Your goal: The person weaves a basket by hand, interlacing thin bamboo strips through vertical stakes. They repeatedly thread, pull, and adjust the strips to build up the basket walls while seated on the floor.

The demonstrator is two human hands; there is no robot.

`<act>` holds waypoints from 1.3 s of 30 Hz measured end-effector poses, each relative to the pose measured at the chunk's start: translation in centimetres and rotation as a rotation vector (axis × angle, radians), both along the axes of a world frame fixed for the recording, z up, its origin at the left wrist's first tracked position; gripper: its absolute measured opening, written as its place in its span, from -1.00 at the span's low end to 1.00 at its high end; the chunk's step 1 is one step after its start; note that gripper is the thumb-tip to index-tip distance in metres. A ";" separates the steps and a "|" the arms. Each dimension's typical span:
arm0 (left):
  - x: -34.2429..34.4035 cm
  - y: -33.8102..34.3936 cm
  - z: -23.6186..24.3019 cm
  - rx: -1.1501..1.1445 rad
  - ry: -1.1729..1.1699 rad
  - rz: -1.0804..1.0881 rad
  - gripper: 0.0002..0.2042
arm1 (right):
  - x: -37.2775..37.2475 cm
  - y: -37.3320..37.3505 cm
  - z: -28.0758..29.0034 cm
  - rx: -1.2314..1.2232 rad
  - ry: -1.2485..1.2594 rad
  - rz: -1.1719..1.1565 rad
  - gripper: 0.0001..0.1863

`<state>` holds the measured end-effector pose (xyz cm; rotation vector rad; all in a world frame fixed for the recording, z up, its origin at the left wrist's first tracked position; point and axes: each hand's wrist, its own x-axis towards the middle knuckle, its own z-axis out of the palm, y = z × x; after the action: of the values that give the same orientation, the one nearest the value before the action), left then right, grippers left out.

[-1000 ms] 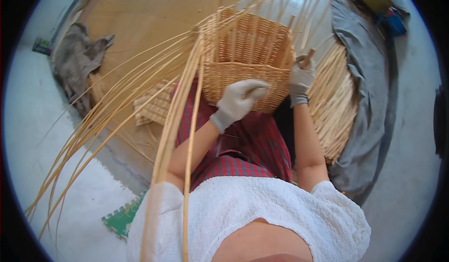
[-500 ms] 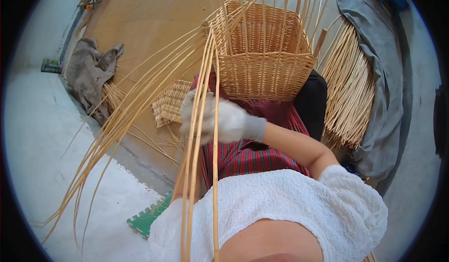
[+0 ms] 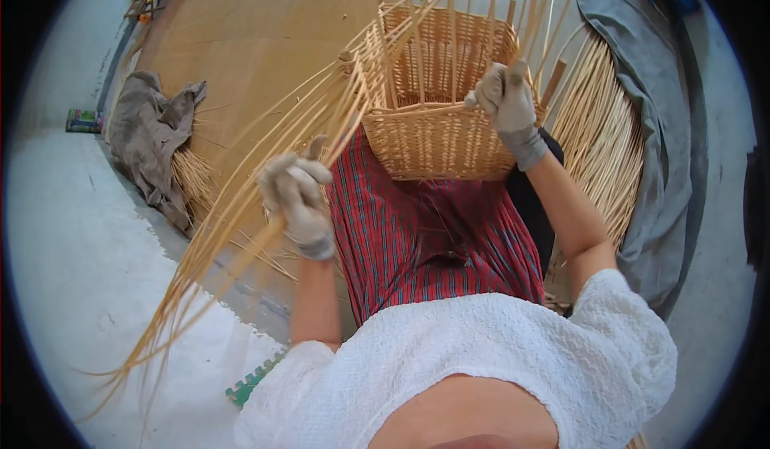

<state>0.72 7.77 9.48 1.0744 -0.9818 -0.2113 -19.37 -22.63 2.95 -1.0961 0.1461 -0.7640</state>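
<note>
A woven wicker basket [image 3: 433, 148] rests above my lap, with upright stakes and long canes trailing from its left side. My left hand [image 3: 297, 188], in a pale glove, is closed on the trailing canes [image 3: 210, 236] left of the red striped cloth [image 3: 433, 240] over my lap. My right hand [image 3: 501, 96], also gloved, is at the basket's front right rim, its fingers curled around what looks like one of the upright stakes [image 3: 525, 36].
A bundle of pale canes [image 3: 597, 136] lies on grey cloth [image 3: 658, 168] at the right. Crumpled grey fabric [image 3: 144, 128] covers more canes at the left. A green mat piece [image 3: 249, 381] lies lower left; small items [image 3: 84, 120] lie near the left edge.
My right hand has swung from low left, across my lap, up to the basket's right rim. My left hand has moved out left with the canes, which no longer hang over my chest.
</note>
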 end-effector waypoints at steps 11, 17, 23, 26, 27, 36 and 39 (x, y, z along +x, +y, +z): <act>-1.3 -9.7 -8.6 0.884 0.029 0.294 -0.07 | -1.4 3.0 0.3 -0.602 0.444 -0.617 -0.85; -1.1 -11.9 -12.3 0.790 0.121 0.451 -0.06 | 1.1 10.8 1.5 -0.372 -0.064 -0.644 -0.85; -1.4 -12.4 -10.5 0.611 0.205 0.427 -0.25 | 11.4 5.7 11.2 -0.818 0.301 -0.600 -0.78; -0.4 -14.0 -10.3 0.779 0.189 0.411 -0.17 | 18.4 1.7 10.4 -1.097 0.588 -0.817 -0.54; 0.0 -14.0 -10.8 0.893 0.142 0.451 -0.17 | 18.7 1.8 10.7 -1.044 0.651 -0.761 -0.46; -0.3 -10.6 -12.9 0.370 0.531 0.293 -0.58 | -1.3 6.5 -2.3 -0.067 0.277 -0.480 -0.79; -3.4 -9.2 -11.6 0.357 0.225 0.306 -0.71 | -4.6 4.9 -4.0 0.048 0.316 -0.586 -0.87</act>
<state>-2.73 -1.47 -2.09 1.4764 -0.5786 -0.2557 -24.00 -17.74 -1.02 -1.1327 0.7749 -1.0930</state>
